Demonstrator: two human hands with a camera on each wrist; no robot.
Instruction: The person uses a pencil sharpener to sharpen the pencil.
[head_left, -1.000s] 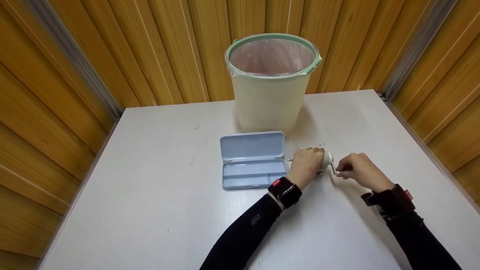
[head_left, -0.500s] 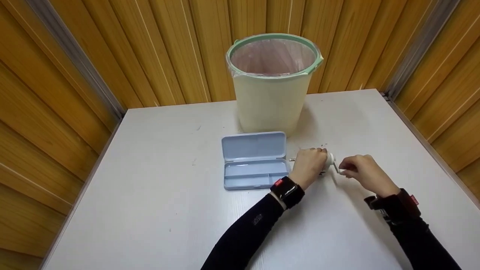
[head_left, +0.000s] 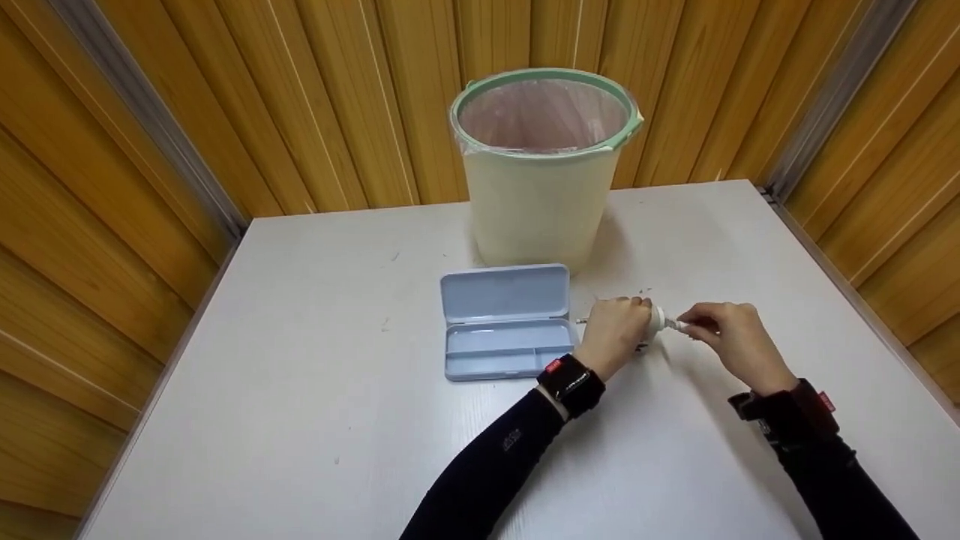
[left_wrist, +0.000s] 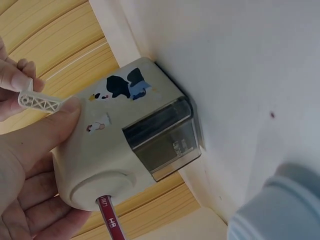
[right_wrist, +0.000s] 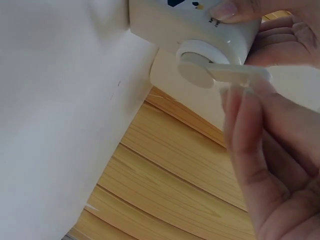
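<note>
Right of centre in the head view, the left hand [head_left: 616,326] grips the sharpener [left_wrist: 107,145], the right hand [head_left: 731,337] pinches its crank [left_wrist: 42,103], apparently mid-sharpening, pencil [left_wrist: 111,220] tip hidden, calling for steady turning.

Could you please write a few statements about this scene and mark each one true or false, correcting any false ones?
1. The left hand holds a pencil sharpener with a pencil sticking out of it. True.
2. The right hand pinches the crank of the sharpener. True.
3. The visible part of the pencil is green. False: it is red, marked HB.
4. A green-rimmed bin stands beyond the pencil case, as the person sees it. True.
5. The pencil case is closed. False: it lies open, showing its compartments.
6. The sharpener is inside the bin. False: it is in the left hand's grip.
</note>
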